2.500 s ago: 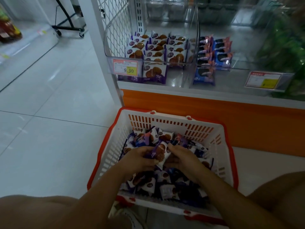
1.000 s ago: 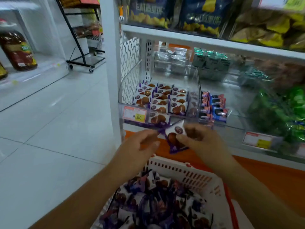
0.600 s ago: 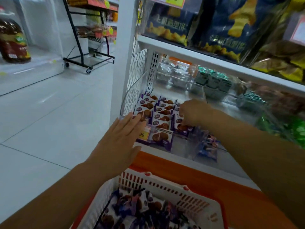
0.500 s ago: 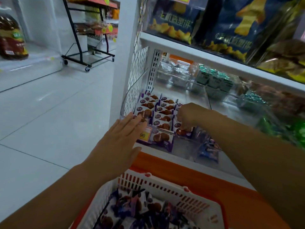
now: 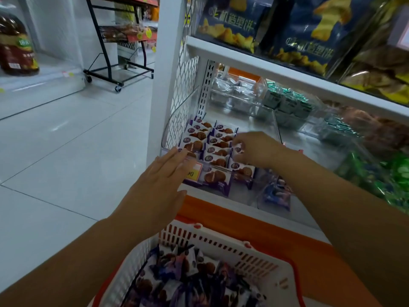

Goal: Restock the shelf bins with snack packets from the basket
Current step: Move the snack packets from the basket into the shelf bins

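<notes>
A clear shelf bin [image 5: 174,120] holds rows of purple-and-white cookie snack packets [image 5: 215,149]. My right hand [image 5: 257,149] reaches into the bin's right row, its fingers curled round a snack packet [image 5: 238,150] there. My left hand [image 5: 163,180] is flat with straight fingers, and its fingertips touch the bin's front edge beside the yellow price tag [image 5: 195,172]. Below, the white basket with a red rim [image 5: 221,242] holds several more of the same packets [image 5: 188,278].
A neighbouring clear bin holds blue packets [image 5: 276,196]; green packets [image 5: 394,173] lie further right. Blue chip bags [image 5: 228,23] fill the shelf above. An orange base panel [image 5: 232,216] runs under the shelf. A black wheeled rack [image 5: 119,52] stands across the tiled aisle.
Both hands lifted one packet out of the basket. My right hand carried it into the bin's right row, while my left hand let go and moved to the bin's front.
</notes>
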The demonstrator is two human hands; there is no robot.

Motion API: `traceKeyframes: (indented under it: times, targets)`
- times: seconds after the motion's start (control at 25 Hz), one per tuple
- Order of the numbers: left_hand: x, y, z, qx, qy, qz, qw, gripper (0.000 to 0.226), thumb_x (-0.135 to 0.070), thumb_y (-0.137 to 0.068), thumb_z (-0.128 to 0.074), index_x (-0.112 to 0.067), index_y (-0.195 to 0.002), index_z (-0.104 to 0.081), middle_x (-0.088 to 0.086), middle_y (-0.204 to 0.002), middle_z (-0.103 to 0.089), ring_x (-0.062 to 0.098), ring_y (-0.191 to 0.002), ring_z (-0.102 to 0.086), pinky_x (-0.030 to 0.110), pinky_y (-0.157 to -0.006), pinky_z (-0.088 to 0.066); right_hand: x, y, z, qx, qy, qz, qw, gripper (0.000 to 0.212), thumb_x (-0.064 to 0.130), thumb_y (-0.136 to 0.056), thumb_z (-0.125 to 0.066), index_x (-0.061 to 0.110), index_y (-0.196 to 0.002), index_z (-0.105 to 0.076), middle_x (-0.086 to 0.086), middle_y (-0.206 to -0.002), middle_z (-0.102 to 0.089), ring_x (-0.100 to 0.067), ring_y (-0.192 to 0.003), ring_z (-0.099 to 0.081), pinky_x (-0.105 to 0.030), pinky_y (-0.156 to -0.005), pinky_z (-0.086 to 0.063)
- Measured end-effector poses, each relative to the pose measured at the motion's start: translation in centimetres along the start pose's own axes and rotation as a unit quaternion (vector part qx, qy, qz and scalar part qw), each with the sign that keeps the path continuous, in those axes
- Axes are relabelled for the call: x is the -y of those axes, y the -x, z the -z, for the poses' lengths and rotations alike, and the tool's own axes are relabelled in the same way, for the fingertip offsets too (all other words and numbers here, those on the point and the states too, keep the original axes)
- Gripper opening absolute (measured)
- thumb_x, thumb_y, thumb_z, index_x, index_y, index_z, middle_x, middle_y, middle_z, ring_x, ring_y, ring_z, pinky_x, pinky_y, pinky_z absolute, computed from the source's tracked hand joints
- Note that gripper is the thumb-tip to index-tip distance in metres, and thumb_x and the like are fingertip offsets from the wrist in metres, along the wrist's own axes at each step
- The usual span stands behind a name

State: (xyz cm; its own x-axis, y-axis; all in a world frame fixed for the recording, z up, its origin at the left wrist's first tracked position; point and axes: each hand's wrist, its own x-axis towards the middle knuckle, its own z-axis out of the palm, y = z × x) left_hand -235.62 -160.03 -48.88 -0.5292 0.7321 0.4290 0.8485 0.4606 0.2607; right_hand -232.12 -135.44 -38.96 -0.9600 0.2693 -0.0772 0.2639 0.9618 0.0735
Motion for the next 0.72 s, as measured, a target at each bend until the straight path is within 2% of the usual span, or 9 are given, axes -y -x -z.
traceKeyframes:
  times: [0.04, 0.12, 0.2, 0.24, 0.32, 0.44, 0.56, 0.64, 0.72]
  targets:
    - [-0.4, 0.6, 0.1, -0.026, 0.006, 0.003, 1.0, 0.061, -0.027, -0.092, -0.059, -0.023, -0.148, -0.036, -0.001, -0.156, -0.032, 0.018, -0.146, -0.023, 0.033, -0.113, -0.016, 0.7, 1.9, 0.2, -0.087, -0.099, -0.004, 0.991, 0.036, 0.03, -0.091, -0.065, 0.021, -0.124, -0.058, 0.001, -0.111, -0.063, -0.013, -0.093, -0.058, -0.026, -0.082, -0.048]
    - [-1.6, 2.0, 0.2, -0.054, 0.037, 0.031, 0.997, 0.05, -0.023, -0.091, -0.063, -0.021, -0.138, -0.049, 0.001, -0.14, -0.051, 0.019, -0.129, -0.048, 0.032, -0.104, -0.033, 2.8, 7.1, -0.6, -0.241, -0.327, 0.001, 0.914, 0.021, 0.021, -0.094, -0.06, 0.026, -0.114, -0.059, 0.011, -0.086, -0.061, -0.003, -0.072, -0.055, -0.02, -0.065, -0.051]
    - [-2.4, 4.1, -0.7, 0.046, 0.094, 0.062, 0.993, 0.042, -0.026, -0.093, -0.06, -0.025, -0.134, -0.053, -0.004, -0.13, -0.055, 0.015, -0.118, -0.054, 0.031, -0.101, -0.045, 4.9, 11.9, -4.1, -0.257, -0.444, -0.01, 0.859, 0.016, 0.017, -0.096, -0.056, 0.029, -0.106, -0.057, 0.014, -0.071, -0.052, -0.002, -0.06, -0.05, -0.015, -0.053, -0.044]
    - [-2.8, 5.3, -1.8, 0.149, 0.127, 0.086, 0.977, 0.04, -0.027, -0.094, -0.06, -0.026, -0.133, -0.054, -0.006, -0.128, -0.055, 0.014, -0.115, -0.055, 0.028, -0.097, -0.047, 5.6, 13.7, -7.1, -0.209, -0.449, -0.028, 0.869, 0.017, 0.019, -0.096, -0.055, 0.031, -0.107, -0.056, 0.015, -0.071, -0.051, -0.001, -0.061, -0.05, -0.013, -0.052, -0.041]
    - [-3.2, 8.4, -4.6, 0.361, 0.134, 0.112, 0.916, 0.042, -0.03, -0.092, -0.063, -0.024, -0.132, -0.054, -0.005, -0.129, -0.053, 0.017, -0.118, -0.053, 0.023, -0.093, -0.043, 6.5, 16.2, -13.9, -0.016, -0.405, -0.071, 0.912, 0.023, 0.024, -0.097, -0.054, 0.034, -0.118, -0.053, 0.017, -0.08, -0.053, -0.002, -0.065, -0.052, -0.012, -0.054, -0.039]
    - [-2.7, 14.0, -8.6, 0.568, 0.034, 0.148, 0.809, 0.072, -0.043, -0.085, -0.069, -0.019, -0.145, -0.038, 0.006, -0.145, -0.041, 0.025, -0.13, -0.043, 0.034, -0.106, -0.039, 6.9, 19.1, -22.1, 0.203, -0.384, -0.128, 0.891, 0.034, 0.027, -0.099, -0.052, 0.024, -0.132, -0.048, 0.013, -0.087, -0.052, -0.003, -0.065, -0.05, -0.015, -0.054, -0.037]
    - [-2.0, 17.6, -10.3, 0.565, -0.052, 0.14, 0.812, 0.064, -0.049, -0.081, -0.07, -0.014, -0.131, -0.051, 0.01, -0.133, -0.052, 0.027, -0.119, -0.052, 0.034, -0.098, -0.043, 7.4, 21.3, -25.8, 0.267, -0.408, -0.155, 0.859, 0.031, 0.027, -0.099, -0.052, 0.024, -0.13, -0.049, 0.003, -0.101, -0.056, -0.01, -0.073, -0.054, -0.021, -0.06, -0.045]
    - [-2.3, 18.4, -10.6, 0.533, -0.102, 0.11, 0.832, 0.05, -0.046, -0.085, -0.065, -0.013, -0.123, -0.059, 0.01, -0.124, -0.057, 0.025, -0.112, -0.055, 0.032, -0.093, -0.044, 7.7, 21.9, -27.1, 0.301, -0.436, -0.165, 0.832, 0.027, 0.029, -0.097, -0.055, 0.025, -0.123, -0.052, -0.002, -0.113, -0.059, -0.02, -0.089, -0.062, -0.034, -0.077, -0.055]
    - [-2.9, 18.3, -10.6, 0.523, -0.091, 0.105, 0.841, 0.038, -0.04, -0.09, -0.06, -0.014, -0.118, -0.061, 0.008, -0.119, -0.059, 0.024, -0.11, -0.056, 0.033, -0.091, -0.045, 8.2, 22.3, -27.9, 0.311, -0.441, -0.165, 0.826, 0.029, 0.032, -0.095, -0.058, 0.025, -0.122, -0.054, -0.002, -0.126, -0.058, -0.022, -0.106, -0.06, -0.037, -0.092, -0.052]
